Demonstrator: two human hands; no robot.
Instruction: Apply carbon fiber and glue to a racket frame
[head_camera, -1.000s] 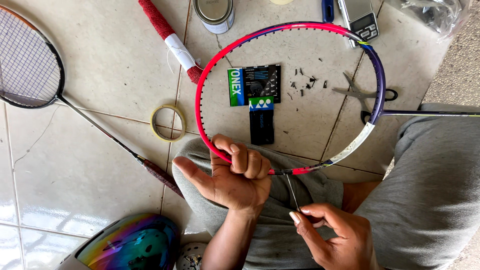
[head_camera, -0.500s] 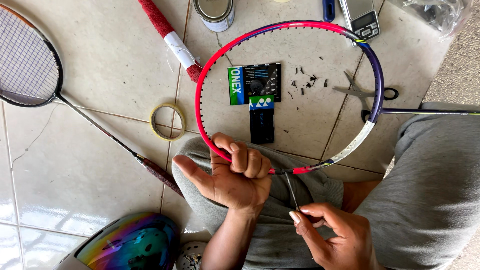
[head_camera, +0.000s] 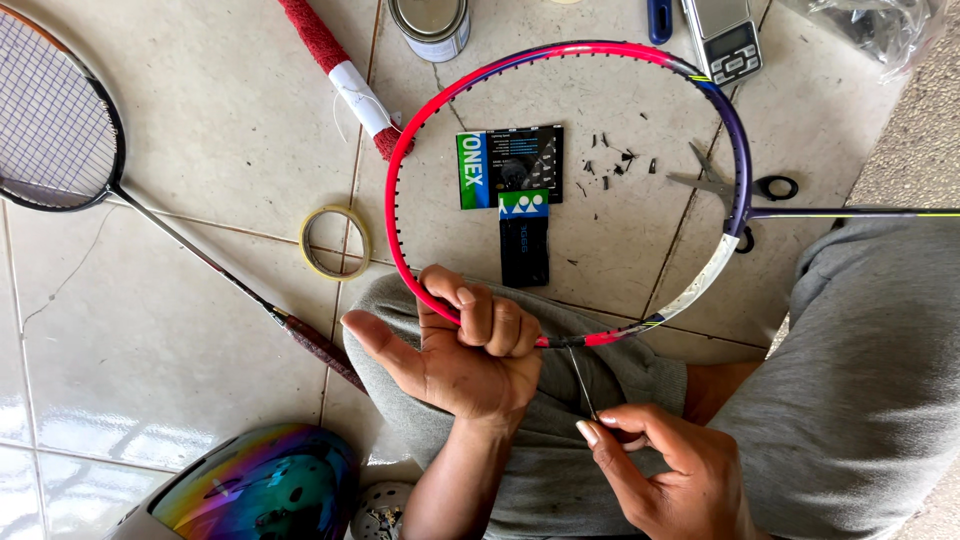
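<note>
Overall: pale tiled floor (head_camera: 200, 90), person seated, grey-trousered legs (head_camera: 860, 350) under the work. Unstrung badminton racket frame, pink-red w/ purple and white sections (head_camera: 400, 150), lies flat across lap and floor, shaft running off right. No strings in the head; judged early stage, stringing not yet begun, all of it left to do. Left hand (head_camera: 465, 350): fingers curled tight round frame's near rim, thumb spread out. Right hand (head_camera: 660, 460): thumb and forefinger pinched on a thin dark metal tool (head_camera: 580, 380), tip at the rim beside left hand; exact contact point can't be told.

Surrounds: strung dark-framed racket (head_camera: 50, 120) far left; iridescent helmet (head_camera: 260, 490) bottom left; red-wrapped handle (head_camera: 335, 65); metal tin (head_camera: 430, 25); small digital scale (head_camera: 730, 40); yellowish tape roll (head_camera: 335, 243); black-green string packet (head_camera: 510, 170) inside head; scissors (head_camera: 730, 185) under far rim; small black scraps (head_camera: 615, 160). Scissors and packet sit w/in frame's sweep, minor obstruction.
</note>
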